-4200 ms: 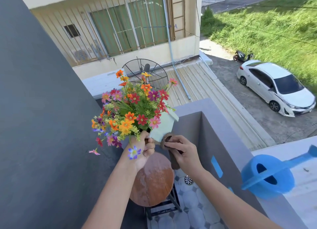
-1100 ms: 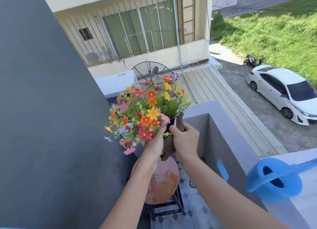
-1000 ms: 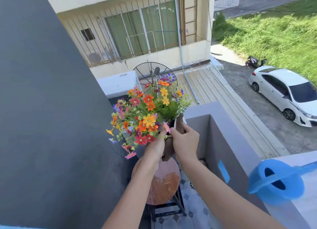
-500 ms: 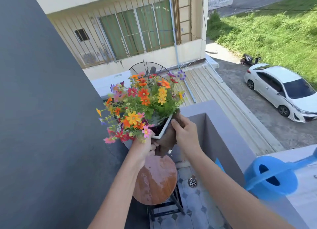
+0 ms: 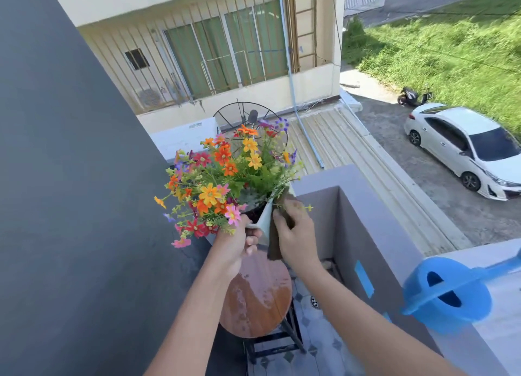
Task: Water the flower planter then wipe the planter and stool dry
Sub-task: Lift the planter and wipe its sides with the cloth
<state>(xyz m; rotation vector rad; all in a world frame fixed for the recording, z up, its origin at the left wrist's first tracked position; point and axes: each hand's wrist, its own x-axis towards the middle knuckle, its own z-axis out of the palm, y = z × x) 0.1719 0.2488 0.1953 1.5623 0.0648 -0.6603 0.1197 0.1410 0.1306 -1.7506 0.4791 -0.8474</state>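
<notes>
A pale planter (image 5: 265, 220) full of orange, red, pink and yellow flowers (image 5: 225, 175) is held up in the air above a round wooden stool (image 5: 258, 296). My left hand (image 5: 235, 244) grips the planter's lower left corner. My right hand (image 5: 296, 234) presses a brown cloth (image 5: 275, 243) flat against the planter's right side. The stool top shows wet patches.
A blue watering can (image 5: 445, 294) stands on the grey balcony ledge (image 5: 380, 226) at right. A dark wall (image 5: 70, 206) rises close on the left. Patterned floor tiles with a drain (image 5: 315, 301) lie beside the stool. Far below are a white car and a roof.
The planter has been turned in my left hand, and its flowers now lean more left. My right hand with the cloth has slid from the planter's underside along its right side.
</notes>
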